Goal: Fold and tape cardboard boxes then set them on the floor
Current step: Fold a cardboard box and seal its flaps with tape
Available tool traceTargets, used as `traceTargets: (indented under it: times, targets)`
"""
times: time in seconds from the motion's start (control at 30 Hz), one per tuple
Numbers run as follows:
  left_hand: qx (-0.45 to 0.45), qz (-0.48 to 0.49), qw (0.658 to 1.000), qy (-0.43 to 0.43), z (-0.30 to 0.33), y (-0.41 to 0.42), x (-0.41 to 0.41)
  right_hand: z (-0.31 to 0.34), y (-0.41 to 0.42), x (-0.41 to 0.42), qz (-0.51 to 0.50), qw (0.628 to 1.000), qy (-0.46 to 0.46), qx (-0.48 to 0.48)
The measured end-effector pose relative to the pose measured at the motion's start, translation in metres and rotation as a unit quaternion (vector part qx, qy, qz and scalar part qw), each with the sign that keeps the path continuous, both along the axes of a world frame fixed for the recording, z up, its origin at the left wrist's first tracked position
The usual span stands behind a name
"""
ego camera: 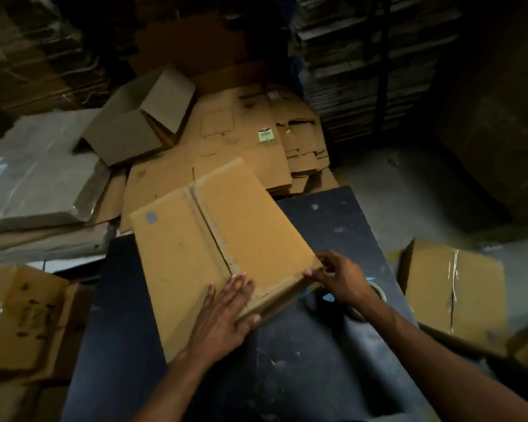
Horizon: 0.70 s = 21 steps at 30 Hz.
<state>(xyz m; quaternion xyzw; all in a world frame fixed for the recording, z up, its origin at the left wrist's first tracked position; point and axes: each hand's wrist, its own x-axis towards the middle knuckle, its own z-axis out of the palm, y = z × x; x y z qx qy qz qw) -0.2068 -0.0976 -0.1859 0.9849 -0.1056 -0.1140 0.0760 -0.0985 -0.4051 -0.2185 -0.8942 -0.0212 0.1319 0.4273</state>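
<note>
Now the cardboard box (214, 248) lies on the dark table (287, 360); my left hand (223, 318) presses flat on its flaps, my right hand (339, 278) pinches its near corner. I should keep the seam closed and reach the tape roll (375, 292) beside the box.

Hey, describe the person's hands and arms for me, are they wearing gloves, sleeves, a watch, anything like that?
Nothing is worn on either. The left hand and right hand are bare, with no gloves, rings or watch visible. Both forearms are bare too, with no sleeve in view up to the frame's edge. Lighting is dim, so small details could be missed.
</note>
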Motion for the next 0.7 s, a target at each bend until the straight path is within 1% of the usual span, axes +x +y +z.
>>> traceTargets:
  times: [0.03,0.1,0.17,0.23,0.3,0.33,0.4,0.47,0.5,0.57,0.6,0.63,0.67,0.7]
  targets:
    - [-0.003,0.032,0.999,-0.029,-0.009,-0.007,-0.002,-0.003,-0.011,0.0,0.009,1.0,-0.014,-0.008]
    - [0.038,0.046,0.994,-0.086,-0.022,-0.018,-0.006,-0.013,-0.037,0.004,0.023,0.998,-0.041,-0.044]
    - [0.084,0.04,0.987,-0.13,-0.028,-0.024,-0.007,-0.02,-0.063,0.009,0.062,0.991,-0.006,-0.115]
    - [0.099,0.039,0.983,-0.15,-0.032,-0.026,-0.007,-0.028,-0.083,0.014,0.151,0.964,0.058,-0.213]
    - [0.109,0.033,0.982,-0.153,-0.032,-0.024,-0.006,-0.027,-0.088,0.018,0.232,0.928,0.082,-0.28]
    - [0.108,0.036,0.982,-0.15,-0.031,-0.024,-0.007,-0.027,-0.088,0.017,0.262,0.91,0.07,-0.312]
    - [0.103,0.045,0.982,-0.155,-0.029,-0.027,-0.007,-0.03,-0.083,0.012,0.301,0.877,0.014,-0.374]
    - [0.064,0.058,0.978,-0.189,-0.028,-0.035,-0.009,-0.033,-0.076,0.009,0.31,0.854,-0.011,-0.419]
    - [0.028,0.056,0.973,-0.22,-0.026,-0.041,-0.013,-0.035,-0.074,0.008,0.307,0.85,-0.015,-0.428]
    - [-0.051,0.031,0.952,-0.301,-0.024,-0.059,-0.021,-0.039,-0.073,0.006,0.291,0.86,-0.003,-0.419]
    - [-0.098,0.028,0.942,-0.319,-0.021,-0.07,-0.026,-0.04,-0.074,0.004,0.284,0.871,0.006,-0.402]
    - [-0.15,0.048,0.94,-0.302,-0.017,-0.083,-0.032,-0.041,-0.075,0.0,0.28,0.879,0.012,-0.385]
    - [-0.203,0.095,0.942,-0.249,-0.015,-0.096,-0.038,-0.041,-0.076,-0.005,0.277,0.886,0.009,-0.371]
    - [-0.253,0.168,0.939,-0.162,-0.012,-0.107,-0.042,-0.041,-0.077,-0.012,0.272,0.891,0.005,-0.363]
